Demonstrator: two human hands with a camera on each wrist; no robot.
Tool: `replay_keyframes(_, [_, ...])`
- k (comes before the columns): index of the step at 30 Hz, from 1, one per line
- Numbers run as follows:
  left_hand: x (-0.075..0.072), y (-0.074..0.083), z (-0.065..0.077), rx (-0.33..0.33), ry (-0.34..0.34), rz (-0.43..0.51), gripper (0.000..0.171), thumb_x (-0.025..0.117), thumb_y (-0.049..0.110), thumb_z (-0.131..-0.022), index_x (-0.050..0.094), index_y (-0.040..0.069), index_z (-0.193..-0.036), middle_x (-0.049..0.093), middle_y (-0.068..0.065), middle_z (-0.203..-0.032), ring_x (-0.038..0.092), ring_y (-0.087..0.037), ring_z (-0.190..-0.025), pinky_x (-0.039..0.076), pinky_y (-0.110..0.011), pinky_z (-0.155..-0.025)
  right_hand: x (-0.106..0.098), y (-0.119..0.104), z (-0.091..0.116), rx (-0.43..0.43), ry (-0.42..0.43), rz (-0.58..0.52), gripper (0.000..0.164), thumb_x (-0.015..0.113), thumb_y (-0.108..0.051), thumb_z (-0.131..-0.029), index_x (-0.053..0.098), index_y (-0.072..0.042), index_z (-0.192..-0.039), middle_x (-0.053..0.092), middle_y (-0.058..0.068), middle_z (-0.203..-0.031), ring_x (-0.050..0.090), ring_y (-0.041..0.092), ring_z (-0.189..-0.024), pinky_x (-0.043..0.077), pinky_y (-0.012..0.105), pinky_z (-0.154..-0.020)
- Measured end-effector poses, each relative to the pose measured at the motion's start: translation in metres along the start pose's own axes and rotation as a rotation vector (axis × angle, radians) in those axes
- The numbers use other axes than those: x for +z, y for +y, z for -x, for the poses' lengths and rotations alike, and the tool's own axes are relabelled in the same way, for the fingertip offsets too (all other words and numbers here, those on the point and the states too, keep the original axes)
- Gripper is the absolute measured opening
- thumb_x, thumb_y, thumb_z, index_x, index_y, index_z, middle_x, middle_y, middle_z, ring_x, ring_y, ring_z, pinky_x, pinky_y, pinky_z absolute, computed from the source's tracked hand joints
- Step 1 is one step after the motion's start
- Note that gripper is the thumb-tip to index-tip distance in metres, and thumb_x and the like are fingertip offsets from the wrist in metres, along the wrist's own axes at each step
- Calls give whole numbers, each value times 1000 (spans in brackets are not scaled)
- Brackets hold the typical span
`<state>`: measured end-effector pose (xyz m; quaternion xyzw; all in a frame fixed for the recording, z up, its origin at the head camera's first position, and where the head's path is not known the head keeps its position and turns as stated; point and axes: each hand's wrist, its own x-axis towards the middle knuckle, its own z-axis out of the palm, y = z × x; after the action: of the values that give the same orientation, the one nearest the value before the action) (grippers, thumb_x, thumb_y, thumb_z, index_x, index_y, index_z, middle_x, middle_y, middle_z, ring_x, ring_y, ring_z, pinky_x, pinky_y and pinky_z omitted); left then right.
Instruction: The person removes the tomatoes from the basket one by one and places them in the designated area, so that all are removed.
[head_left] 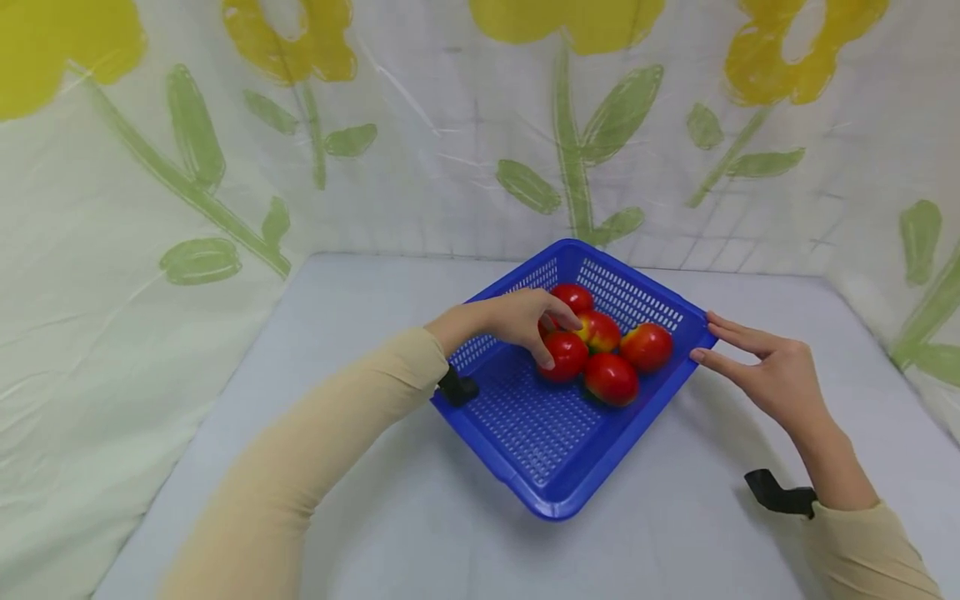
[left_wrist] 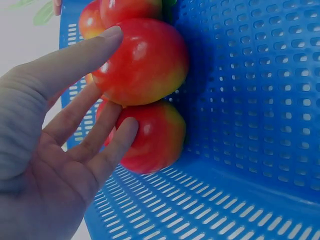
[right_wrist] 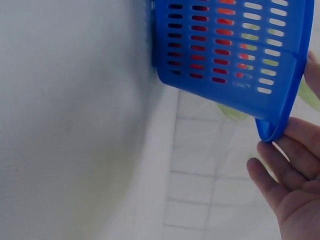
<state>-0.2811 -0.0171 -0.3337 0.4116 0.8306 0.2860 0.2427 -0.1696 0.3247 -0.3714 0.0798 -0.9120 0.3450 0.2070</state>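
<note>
A blue perforated plastic basket (head_left: 551, 507) stands turned cornerwise on the table, with several red-and-yellow fruits (head_left: 611, 380) clustered toward its far and right sides. My left hand (head_left: 525, 318) reaches over its left wall, thumb and fingers spread about one fruit (left_wrist: 145, 62). The thumb tip lies at that fruit's side, and the nearly straight fingers extend past it to a neighbouring fruit (left_wrist: 152, 142). At the right corner, my right hand (head_left: 772, 375) pinches the basket's rim between thumb and fingers. The right wrist view shows those fingertips (right_wrist: 265, 150) at the rim's lip (right_wrist: 272, 130).
A pale cloth covers the table (head_left: 360, 333). Behind it hangs a whitish curtain (head_left: 427, 192) painted with yellow flowers and green leaves. Black straps with camera mounts (head_left: 780, 496) sit at the wrists.
</note>
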Motion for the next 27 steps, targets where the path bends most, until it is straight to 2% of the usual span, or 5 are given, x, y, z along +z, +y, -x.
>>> replay_keyframes(8, [2,3,-4,-22,-4,11,63,85,7,-76,61,12,-134,61,4,-128,54,-14,-116,50,-19,-84,-3,0,0,37,-39,7,54,87,-30,-77,69,-16,-125,64,1,-126,44,-19,-111,34,3,-87])
replay_keyframes(12, [3,3,-4,-41,0,-10,64,85,7,-76,61,12,-135,60,5,-128,53,-15,-117,49,-18,-85,-2,0,-1,26,-40,10,54,87,-29,-76,69,-15,-124,64,2,-125,53,7,-121,33,3,-88])
replay_keyframes(15, [4,2,-5,-49,1,-25,64,86,7,-76,61,12,-135,60,6,-129,53,-14,-117,49,-18,-87,-2,0,-1,18,-44,16,54,87,-30,-76,69,-14,-125,64,3,-125,55,30,-120,32,3,-88])
replay_keyframes(16, [4,2,-6,-48,3,-32,64,86,7,-76,61,13,-135,60,5,-129,53,-14,-117,48,-18,-87,-2,0,-1,19,-47,17,54,87,-30,-77,68,-14,-125,64,3,-126,54,33,-120,32,3,-88])
replay_keyframes(27, [6,4,-6,-78,17,-85,63,87,9,-75,63,16,-133,61,4,-123,54,-14,-110,51,-21,-84,-4,-4,-1,39,-59,13,54,86,-32,-78,68,-14,-126,63,4,-127,53,34,-121,32,3,-87])
